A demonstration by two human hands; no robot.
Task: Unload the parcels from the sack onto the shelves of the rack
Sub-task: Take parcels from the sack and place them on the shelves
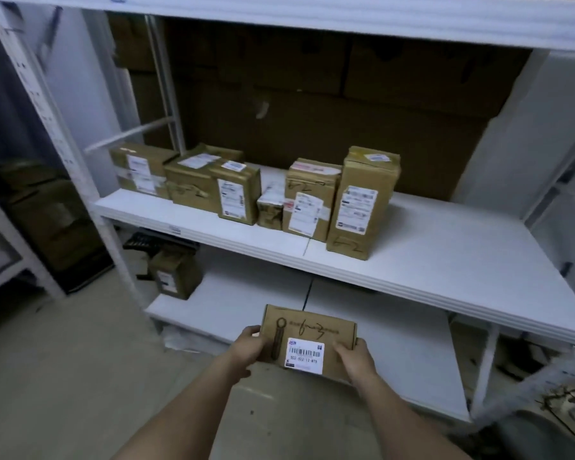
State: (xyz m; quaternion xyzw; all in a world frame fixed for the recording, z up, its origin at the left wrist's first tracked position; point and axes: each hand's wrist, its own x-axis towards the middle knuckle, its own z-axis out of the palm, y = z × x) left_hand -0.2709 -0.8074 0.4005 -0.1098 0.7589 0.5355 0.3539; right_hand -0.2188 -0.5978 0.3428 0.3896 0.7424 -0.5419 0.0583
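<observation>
I hold a flat brown cardboard parcel (pixel 307 333) with a white barcode label in both hands, in front of the rack's lower shelf (pixel 233 303). My left hand (pixel 248 350) grips its left edge and my right hand (pixel 354 358) grips its right edge. The middle shelf (pixel 429 257) carries a row of several brown labelled parcels, from the box at the far left (pixel 138 169) to a tall upright box (pixel 362 200) near the centre. One small parcel (pixel 175 272) sits at the left on the lower shelf. The sack is out of view.
The white metal rack has an upright post (pixel 113 247) at its left front. Big brown cartons (pixel 329 94) stand behind the middle shelf. Another rack with dark boxes (pixel 47 220) is at the left. Clutter lies on the floor at the lower right (pixel 558 400).
</observation>
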